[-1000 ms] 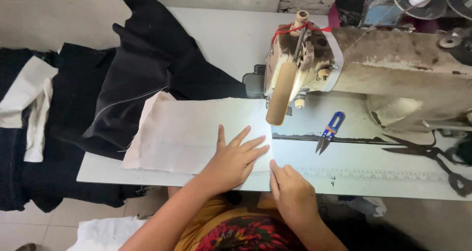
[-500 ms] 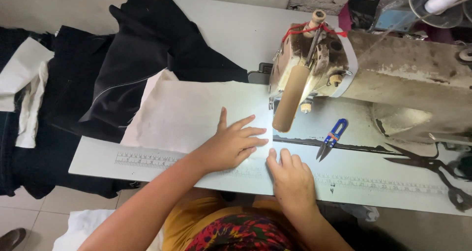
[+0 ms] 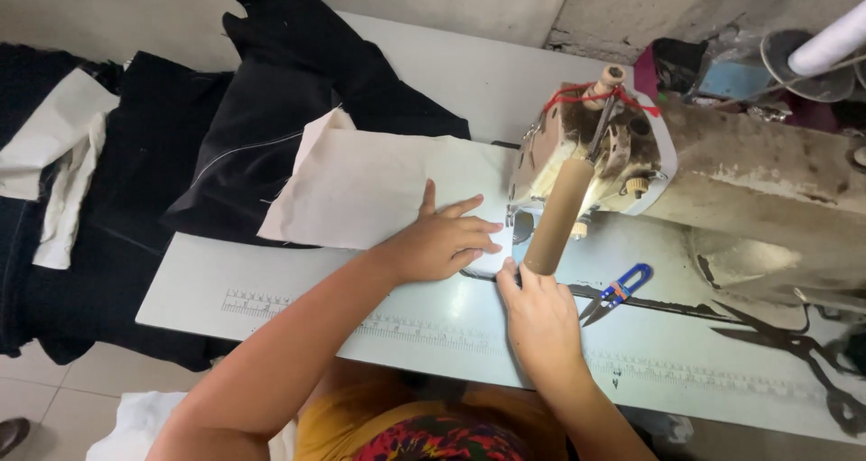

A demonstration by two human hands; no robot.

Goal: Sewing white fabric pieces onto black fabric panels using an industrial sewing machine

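A cream piece of fabric [image 3: 379,186] lies flat on the white sewing table [image 3: 433,73], its right end under the head of a worn beige sewing machine [image 3: 631,154]. My left hand [image 3: 442,240] presses flat on the fabric with fingers spread, just left of the needle area. My right hand [image 3: 537,312] rests on the table in front of the machine head, its fingers on the fabric's near edge beside a brown cardboard tube [image 3: 557,217] that hangs from the machine.
Black garments [image 3: 271,109] are heaped at the table's far left, with white cloth [image 3: 59,145] on a dark pile beyond. Blue-handled thread snips [image 3: 616,292] lie right of my right hand. Large black scissors [image 3: 812,362] sit at the right edge. A ruler strip [image 3: 388,330] runs along the front edge.
Both hands have slid forward and right along the fabric toward the machine head. The cream fabric has moved further under the machine.
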